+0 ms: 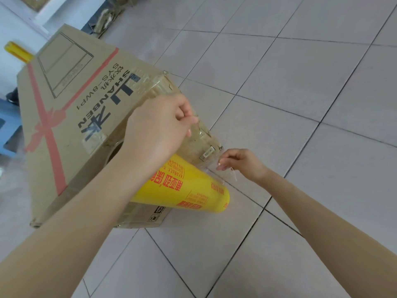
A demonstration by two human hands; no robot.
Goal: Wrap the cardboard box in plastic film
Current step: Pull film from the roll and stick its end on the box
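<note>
Cardboard box (64, 125) sits on the tiled floor (300, 93) in the left half of the frame, its broad face printed with a red ribbon and dark lettering. I see clear plastic film (204, 143) lying crinkled over its right end, near the centre of the frame. My left hand (165, 123) is at that end, in the middle of the frame, with fingers curled and thumb and fingertips pinching the film at the box's edge. My right hand (240, 164) is just right of centre and a little lower, apart from the left one, pinching a loose flap of the same film between thumb and fingers. A yellow film roll (189, 188) with red print lies against the box's near side, below my left wrist, its end pointing toward the lower right. A second yellow roll (18, 51) pokes out behind the box at the upper left. A blue stool (8, 125) shows at the left edge, and cardboard scraps (107, 18) lie at the top.
</note>
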